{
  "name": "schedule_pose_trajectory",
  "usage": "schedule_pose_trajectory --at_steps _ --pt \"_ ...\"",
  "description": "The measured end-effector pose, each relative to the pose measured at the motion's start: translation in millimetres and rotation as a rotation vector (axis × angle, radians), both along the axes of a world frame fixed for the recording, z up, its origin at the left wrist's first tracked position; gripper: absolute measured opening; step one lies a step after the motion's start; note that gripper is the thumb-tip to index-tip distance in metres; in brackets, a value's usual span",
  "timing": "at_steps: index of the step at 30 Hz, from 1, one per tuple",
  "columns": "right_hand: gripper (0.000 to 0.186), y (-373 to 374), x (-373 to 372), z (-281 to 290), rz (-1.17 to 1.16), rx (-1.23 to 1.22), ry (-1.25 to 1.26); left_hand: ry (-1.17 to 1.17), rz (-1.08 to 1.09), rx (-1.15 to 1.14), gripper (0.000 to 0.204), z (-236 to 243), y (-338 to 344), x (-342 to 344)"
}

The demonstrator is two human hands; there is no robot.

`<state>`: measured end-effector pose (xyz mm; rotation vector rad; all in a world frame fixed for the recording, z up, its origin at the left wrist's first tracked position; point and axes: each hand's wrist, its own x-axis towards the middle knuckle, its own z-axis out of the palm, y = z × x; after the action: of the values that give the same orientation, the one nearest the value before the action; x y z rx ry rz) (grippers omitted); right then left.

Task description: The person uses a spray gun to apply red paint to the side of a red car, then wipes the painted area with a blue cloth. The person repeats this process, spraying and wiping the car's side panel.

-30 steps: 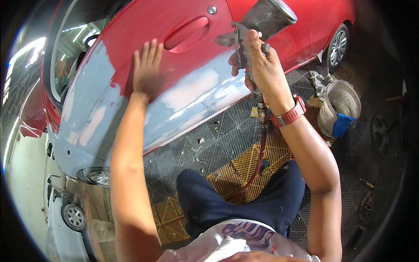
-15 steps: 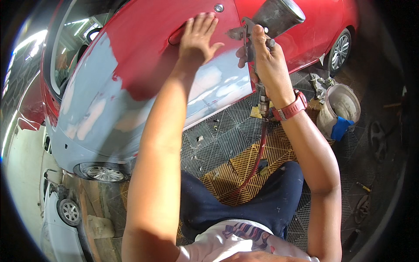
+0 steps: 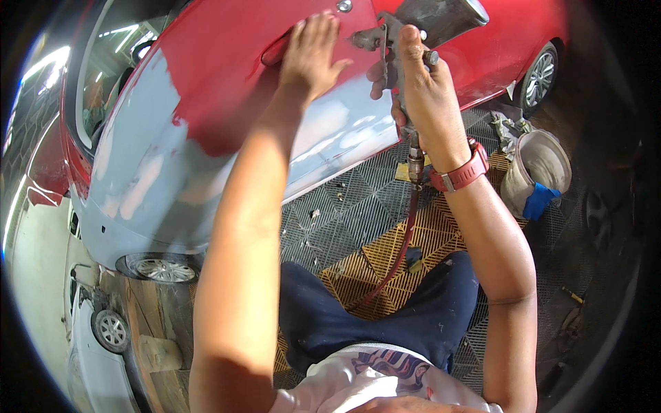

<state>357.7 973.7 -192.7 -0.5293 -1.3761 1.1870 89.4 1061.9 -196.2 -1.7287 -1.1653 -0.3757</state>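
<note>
My right hand (image 3: 423,89) is closed round the grip of a spray gun (image 3: 397,58), its thumb up along the back. A dark cup (image 3: 444,20) tops the gun, and its nozzle points left toward my other hand. From the handle a red hose (image 3: 407,234) hangs down to the floor. Flat against the car's red panel (image 3: 227,89) lies my left hand (image 3: 310,58), fingers stretched and thumb apart, beside the door handle recess (image 3: 275,51). Grey and whitish patches (image 3: 148,172) cover the panel's lower and left parts.
A whitish bucket (image 3: 537,165) with blue tape (image 3: 540,201) stands at the right, crumpled paper beside it. Grey and yellow grid tiles (image 3: 337,227) cover the floor. A white car (image 3: 96,365) is at the lower left.
My left hand has shifted slightly up and left on the panel. The spray gun in my right hand has moved a little up and tilted slightly.
</note>
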Motion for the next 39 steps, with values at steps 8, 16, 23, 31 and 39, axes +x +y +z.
schedule_pose_trajectory --at_steps 8,16,23,31,39 --pt "0.063 3 -24 -7 0.054 -0.043 0.081 0.171 -0.075 -0.091 0.084 24 -24 -24" --pt "0.069 -1 -18 -16 0.122 -0.02 0.003 0.064 0.205 -0.101 0.09 -28 -129 -114" --pt "0.067 -1 0 -14 0.086 -0.032 0.095 -0.039 0.317 0.109 0.096 -26 -113 -109" --pt "0.07 -2 -3 -7 0.025 -0.051 0.107 0.031 0.075 0.026 0.083 -2 24 39" --pt "0.067 7 -21 -5 -0.029 0.001 0.124 -0.006 -0.023 0.006 0.089 2 -36 -25"
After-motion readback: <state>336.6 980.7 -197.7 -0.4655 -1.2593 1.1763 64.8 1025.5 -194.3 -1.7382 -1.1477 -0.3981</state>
